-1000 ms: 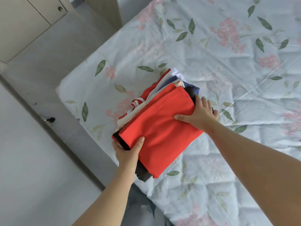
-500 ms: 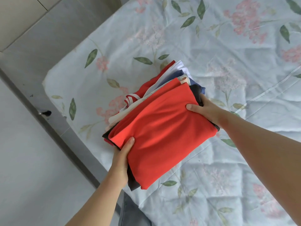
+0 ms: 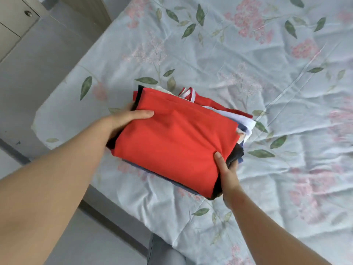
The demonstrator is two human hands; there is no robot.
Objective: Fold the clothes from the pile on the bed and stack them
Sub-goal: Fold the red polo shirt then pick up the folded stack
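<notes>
A stack of folded clothes (image 3: 172,136) with a red garment on top is held above the bed (image 3: 248,60), over its near left corner. White, blue, dark and red-and-white layers show at its right and far edges. My left hand (image 3: 124,119) grips the stack's left side, thumb on top of the red cloth and fingers hidden underneath. My right hand (image 3: 227,173) grips the near right corner, thumb on top and fingers under the dark layer.
The bed has a pale blue sheet with pink flowers and green leaves, wrinkled at the right. Grey floor tiles (image 3: 47,60) lie to the left, and a cabinet with a round knob (image 3: 28,13) stands at the top left. My grey trouser leg (image 3: 162,251) shows at the bottom.
The stack has been turned clockwise and lifted while both hands hold it. My left hand moved up to the far left side, and my right hand came down to the near right corner.
</notes>
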